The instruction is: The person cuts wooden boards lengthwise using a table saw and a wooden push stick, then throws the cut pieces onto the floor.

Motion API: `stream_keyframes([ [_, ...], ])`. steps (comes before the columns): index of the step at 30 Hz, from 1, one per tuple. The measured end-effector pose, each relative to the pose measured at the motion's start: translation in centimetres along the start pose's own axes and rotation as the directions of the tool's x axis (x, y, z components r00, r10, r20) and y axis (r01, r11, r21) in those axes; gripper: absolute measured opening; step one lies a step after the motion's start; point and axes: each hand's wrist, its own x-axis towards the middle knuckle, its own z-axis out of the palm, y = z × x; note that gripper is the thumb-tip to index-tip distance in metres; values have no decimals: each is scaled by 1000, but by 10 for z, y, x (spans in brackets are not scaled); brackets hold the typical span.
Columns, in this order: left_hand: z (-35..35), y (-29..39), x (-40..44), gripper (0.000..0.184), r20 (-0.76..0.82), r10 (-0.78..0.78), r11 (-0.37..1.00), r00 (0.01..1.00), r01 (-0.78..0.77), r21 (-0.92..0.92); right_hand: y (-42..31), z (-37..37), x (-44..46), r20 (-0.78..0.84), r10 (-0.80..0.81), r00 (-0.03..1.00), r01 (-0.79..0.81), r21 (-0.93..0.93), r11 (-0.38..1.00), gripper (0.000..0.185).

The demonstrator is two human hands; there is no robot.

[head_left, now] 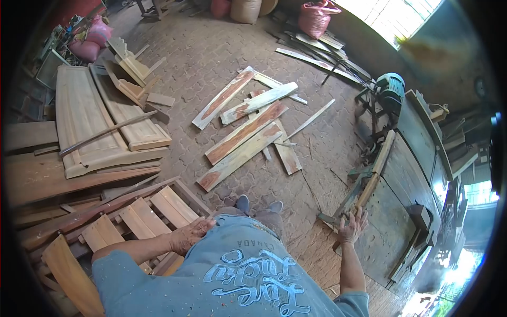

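Note:
My left hand (191, 235) is held against the side of my blue T-shirt (248, 264), fingers curled together. Whether it grips the cloth or anything else is hidden. Slatted wooden panels (142, 219) lie beneath and beside it. My right hand (354, 226) rests with fingers spread on the near edge of a metal-topped machine table (388, 211), beside a wooden strip (376, 171) along that edge. On the paved floor ahead of my feet lie several rough wooden boards (245, 132), crossed and overlapping.
Carved panels (90, 116) are stacked at left, with a loose stick (108, 133) across them. A green motor (391, 84) stands at the machine's far end. Scrap planks (322, 58) and a pink sack (316, 20) sit by the wall. A dark block (419, 216) is on the machine table.

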Motion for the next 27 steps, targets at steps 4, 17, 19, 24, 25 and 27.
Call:
stream_keyframes([
  [4,5,-7,12,102,-48,77,984,996,-84,-159,2,-1,-1,4,4,1000,-4,1,1000,47],
  [17,9,-21,47,88,-95,268,922,959,-284,-262,14,7,0,-33,-31,999,31,8,999,49],
  [19,12,-23,46,87,-67,280,932,958,-288,-220,16,9,1,-48,-39,998,39,5,999,49],
  [24,10,-20,50,87,-62,285,945,957,-291,-150,23,13,1,-45,-31,999,31,5,1000,49],
  [25,12,-20,49,87,-41,277,948,960,-280,-154,22,13,1,-34,-29,999,29,9,1000,49],
  [27,17,-24,46,87,-21,264,952,964,-264,-153,19,13,4,-25,-32,999,33,17,999,49],
])
